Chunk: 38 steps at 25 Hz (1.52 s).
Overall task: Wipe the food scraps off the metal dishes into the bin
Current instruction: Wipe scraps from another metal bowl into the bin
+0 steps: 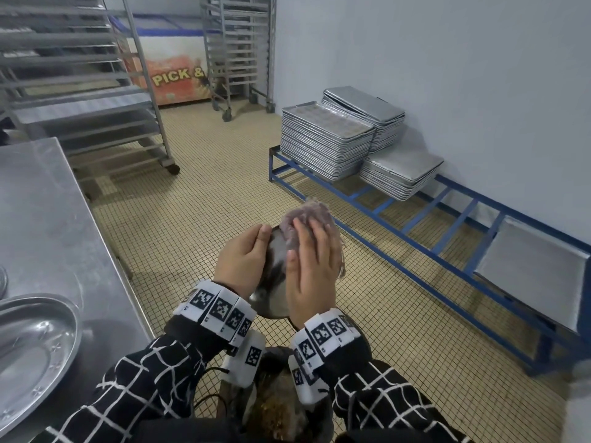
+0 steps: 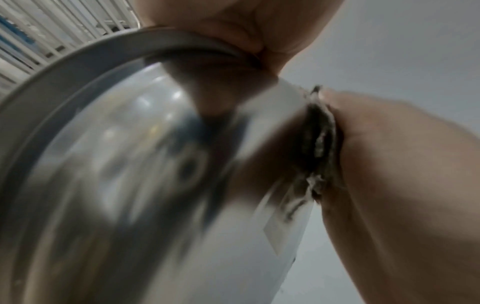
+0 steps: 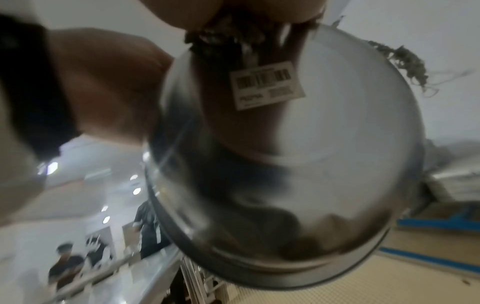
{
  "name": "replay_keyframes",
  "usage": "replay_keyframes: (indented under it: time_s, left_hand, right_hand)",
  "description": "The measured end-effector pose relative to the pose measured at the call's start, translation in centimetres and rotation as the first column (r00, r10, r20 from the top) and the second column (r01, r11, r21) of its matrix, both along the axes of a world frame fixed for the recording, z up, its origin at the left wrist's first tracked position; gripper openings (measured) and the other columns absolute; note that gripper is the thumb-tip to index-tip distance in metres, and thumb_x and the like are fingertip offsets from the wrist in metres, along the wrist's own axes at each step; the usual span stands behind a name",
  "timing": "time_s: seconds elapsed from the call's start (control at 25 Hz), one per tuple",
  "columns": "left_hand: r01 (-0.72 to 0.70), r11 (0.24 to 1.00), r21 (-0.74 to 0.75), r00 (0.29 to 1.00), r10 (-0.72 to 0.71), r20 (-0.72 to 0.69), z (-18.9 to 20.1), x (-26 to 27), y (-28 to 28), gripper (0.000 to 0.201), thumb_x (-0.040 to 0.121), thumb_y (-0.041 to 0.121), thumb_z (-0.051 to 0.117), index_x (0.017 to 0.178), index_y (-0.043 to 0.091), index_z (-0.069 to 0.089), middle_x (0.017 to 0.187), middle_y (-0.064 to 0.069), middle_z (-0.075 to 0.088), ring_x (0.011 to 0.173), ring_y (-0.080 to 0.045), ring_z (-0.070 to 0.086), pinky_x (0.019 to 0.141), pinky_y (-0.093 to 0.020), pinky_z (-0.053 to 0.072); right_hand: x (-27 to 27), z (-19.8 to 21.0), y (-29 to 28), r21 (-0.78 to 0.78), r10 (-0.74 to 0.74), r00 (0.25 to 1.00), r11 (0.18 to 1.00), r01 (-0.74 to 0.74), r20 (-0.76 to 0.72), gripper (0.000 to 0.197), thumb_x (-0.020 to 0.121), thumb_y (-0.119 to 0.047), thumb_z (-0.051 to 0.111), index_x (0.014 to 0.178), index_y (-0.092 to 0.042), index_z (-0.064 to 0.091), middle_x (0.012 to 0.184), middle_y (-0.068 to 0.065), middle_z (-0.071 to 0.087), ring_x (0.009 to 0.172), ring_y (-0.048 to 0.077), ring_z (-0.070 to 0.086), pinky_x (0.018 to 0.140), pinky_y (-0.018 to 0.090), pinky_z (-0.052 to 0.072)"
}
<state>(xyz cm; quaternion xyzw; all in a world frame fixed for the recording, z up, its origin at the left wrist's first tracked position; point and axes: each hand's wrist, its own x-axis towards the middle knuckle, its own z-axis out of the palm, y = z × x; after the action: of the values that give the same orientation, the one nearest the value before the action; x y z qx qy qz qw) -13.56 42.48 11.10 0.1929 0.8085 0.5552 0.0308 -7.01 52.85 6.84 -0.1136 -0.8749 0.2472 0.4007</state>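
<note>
My left hand [image 1: 246,254] grips the rim of a shiny metal bowl [image 1: 275,282] and holds it tilted in the air, outer side toward me. With its fingers straight, my right hand [image 1: 311,266] presses a frayed pinkish-grey cloth [image 1: 307,214] flat against the bowl's outside. The right wrist view shows the bowl [image 3: 298,154] with a barcode sticker [image 3: 267,84] and the cloth [image 3: 226,35] under my palm. In the left wrist view, the bowl [image 2: 155,164] fills the frame, with the cloth [image 2: 319,144] squeezed against it. A dark bin [image 1: 324,422] holding brown scraps stands below my wrists.
A steel table [image 1: 48,219] on my left carries an oval metal platter [image 1: 32,346]. Wheeled tray racks [image 1: 80,91] stand behind it. Stacks of baking trays [image 1: 326,139] sit on a low blue frame [image 1: 415,251] along the right wall. Tiled floor lies between.
</note>
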Motion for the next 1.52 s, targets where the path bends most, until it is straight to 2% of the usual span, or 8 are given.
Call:
replay_keyframes:
  time_s: [0.12, 0.36, 0.52, 0.8, 0.96, 1.16, 1.36, 1.52]
  left_hand:
    - [-0.018, 0.998, 0.054, 0.999, 0.015, 0.052, 0.0, 0.1, -0.6, 0.035, 0.099, 0.039, 0.04, 0.084, 0.017, 0.064, 0.079, -0.009, 0.067, 0.077, -0.026, 0.063, 0.075, -0.04, 0.051]
    - [-0.079, 0.99, 0.115, 0.987, 0.061, 0.151, -1.3, -0.8, -1.8, 0.041, 0.099, 0.042, 0.039, 0.088, 0.014, 0.066, 0.082, -0.01, 0.068, 0.08, -0.028, 0.063, 0.082, -0.043, 0.051]
    - [-0.047, 0.996, 0.075, 0.978, 0.03, 0.207, -2.3, -0.5, -2.0, 0.054, 0.095, 0.056, 0.033, 0.124, 0.016, 0.056, 0.12, 0.007, 0.06, 0.114, -0.016, 0.052, 0.108, -0.038, 0.034]
    - [0.183, 0.976, -0.115, 0.981, -0.175, 0.083, -0.8, 0.4, -1.1, 0.027, 0.098, 0.041, 0.042, 0.105, 0.025, 0.062, 0.093, 0.01, 0.065, 0.089, -0.008, 0.06, 0.08, -0.027, 0.045]
    - [0.142, 0.967, -0.213, 0.99, -0.141, 0.022, -1.1, 0.5, -0.9, 0.028, 0.099, 0.037, 0.044, 0.085, 0.019, 0.062, 0.08, 0.002, 0.063, 0.075, -0.009, 0.055, 0.068, -0.025, 0.039]
    - [0.019, 0.996, -0.09, 0.99, -0.006, 0.138, -1.4, 0.1, -1.2, 0.025, 0.099, 0.035, 0.043, 0.088, 0.024, 0.062, 0.086, 0.0, 0.065, 0.084, -0.017, 0.06, 0.075, -0.026, 0.045]
    - [-0.006, 0.998, 0.062, 0.984, -0.005, 0.181, -0.2, 0.7, -0.8, 0.025, 0.1, 0.032, 0.043, 0.081, 0.032, 0.06, 0.084, 0.004, 0.065, 0.08, -0.01, 0.06, 0.07, -0.02, 0.044]
    - [-0.015, 0.992, 0.127, 0.972, -0.016, 0.236, -0.1, 0.9, -1.3, 0.024, 0.1, 0.037, 0.04, 0.085, 0.035, 0.059, 0.089, 0.006, 0.065, 0.084, -0.01, 0.06, 0.074, -0.024, 0.044]
  right_hand:
    - [-0.5, -0.6, 1.7, -0.342, -0.082, 0.995, 0.938, 0.058, -0.057, 0.05, 0.099, -0.04, 0.022, 0.142, -0.023, 0.04, 0.15, -0.007, 0.034, 0.139, 0.011, 0.027, 0.112, 0.037, 0.027]
    - [1.9, -1.3, 4.8, -0.882, -0.03, 1.0, 0.47, 0.016, 0.003, 0.028, 0.102, -0.035, 0.033, 0.117, -0.03, 0.057, 0.107, -0.021, 0.058, 0.109, 0.007, 0.054, 0.079, 0.014, 0.041]
    - [2.7, 0.3, 5.5, -0.804, -0.009, 0.993, 0.586, 0.104, 0.121, 0.025, 0.1, -0.042, 0.035, 0.113, -0.03, 0.053, 0.093, -0.022, 0.054, 0.084, -0.002, 0.052, 0.063, 0.012, 0.035]
    - [1.1, 3.6, 6.8, -0.24, 0.27, 0.877, 0.953, -0.184, 0.399, 0.024, 0.097, -0.038, 0.041, 0.109, -0.025, 0.057, 0.102, -0.006, 0.061, 0.091, 0.007, 0.056, 0.074, 0.018, 0.046]
    - [-0.5, 2.7, 5.4, -0.071, 0.246, 0.906, 0.969, -0.236, 0.343, 0.038, 0.095, -0.048, 0.035, 0.113, -0.022, 0.057, 0.107, -0.005, 0.062, 0.1, 0.014, 0.054, 0.088, 0.039, 0.046]
    - [0.9, 2.1, 2.2, -0.246, 0.178, 0.984, 0.954, -0.17, 0.009, 0.038, 0.099, -0.025, 0.042, 0.135, -0.016, 0.041, 0.137, 0.002, 0.05, 0.119, 0.009, 0.049, 0.096, 0.029, 0.047]
    - [1.6, 0.4, -0.2, 0.181, -0.012, 0.989, 0.983, -0.014, 0.144, 0.041, 0.098, -0.04, 0.032, 0.13, -0.022, 0.051, 0.144, -0.001, 0.043, 0.137, 0.022, 0.033, 0.114, 0.045, 0.021]
    - [0.8, 0.5, 2.4, -0.274, -0.064, 0.996, 0.958, 0.08, 0.068, 0.042, 0.1, -0.039, 0.029, 0.132, -0.018, 0.046, 0.139, 0.002, 0.044, 0.127, 0.014, 0.04, 0.1, 0.027, 0.041]
